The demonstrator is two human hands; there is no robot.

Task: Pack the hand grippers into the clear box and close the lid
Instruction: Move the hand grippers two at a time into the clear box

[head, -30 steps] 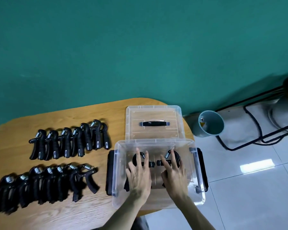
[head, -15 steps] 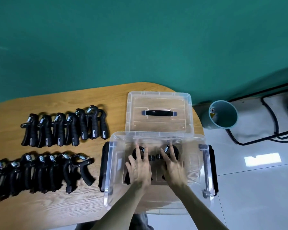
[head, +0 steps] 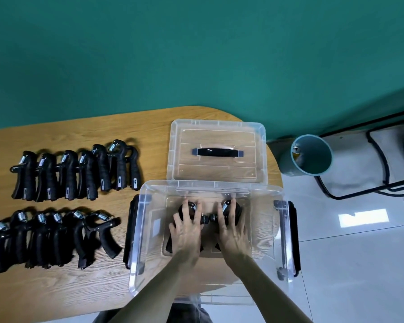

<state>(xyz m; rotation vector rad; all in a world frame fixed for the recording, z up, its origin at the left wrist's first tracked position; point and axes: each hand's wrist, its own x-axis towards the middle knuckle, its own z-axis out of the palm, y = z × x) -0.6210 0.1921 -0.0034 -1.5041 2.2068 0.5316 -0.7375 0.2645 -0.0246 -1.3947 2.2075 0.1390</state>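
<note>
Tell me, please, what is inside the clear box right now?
Two hand grippers, each under a hand: left hand, right hand. The hands cover the grippers' handles.

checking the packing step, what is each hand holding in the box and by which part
Neither grips anything. The left hand and right hand lie flat, fingers straight, each on a hand gripper on the floor of the clear box.

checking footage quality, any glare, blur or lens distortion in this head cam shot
Head view: a bright window reflection glares on the floor tiles; wide-angle distortion bows the table edge; the clear box walls show soft sheen; the hand grippers and both hands stay sharp.
</note>
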